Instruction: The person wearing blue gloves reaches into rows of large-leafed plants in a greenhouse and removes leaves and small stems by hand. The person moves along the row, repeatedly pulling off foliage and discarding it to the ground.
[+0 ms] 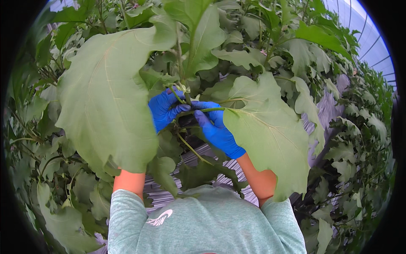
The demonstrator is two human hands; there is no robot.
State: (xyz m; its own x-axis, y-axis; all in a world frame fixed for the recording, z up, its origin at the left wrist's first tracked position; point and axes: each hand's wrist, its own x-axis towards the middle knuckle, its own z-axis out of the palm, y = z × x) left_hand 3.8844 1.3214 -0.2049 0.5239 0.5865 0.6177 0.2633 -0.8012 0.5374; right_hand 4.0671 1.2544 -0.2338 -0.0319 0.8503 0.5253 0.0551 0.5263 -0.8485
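Both my hands wear blue gloves and meet at the stem (187, 97) of an eggplant plant. My left hand (165, 108) curls around the stem from the left, thumb tip at a joint where a thin green stalk (176, 94) branches off. From the right, my right hand (219, 128) has its thumb and forefinger on a leaf stalk (213, 109) close to the stem. That stalk runs to a broad lobed leaf (269, 127), which hangs over my right forearm. Another large leaf (108, 98) covers part of my left hand and forearm. The exact fingertip contact is partly hidden.
Dense eggplant foliage (63, 219) surrounds me on both sides. Below my hands, a lower stalk (193, 149) crosses above shiny plastic ground film (250, 190). More film (326, 108) shows between the rows at right. A ribbed greenhouse cover (374, 44) curves overhead at upper right.
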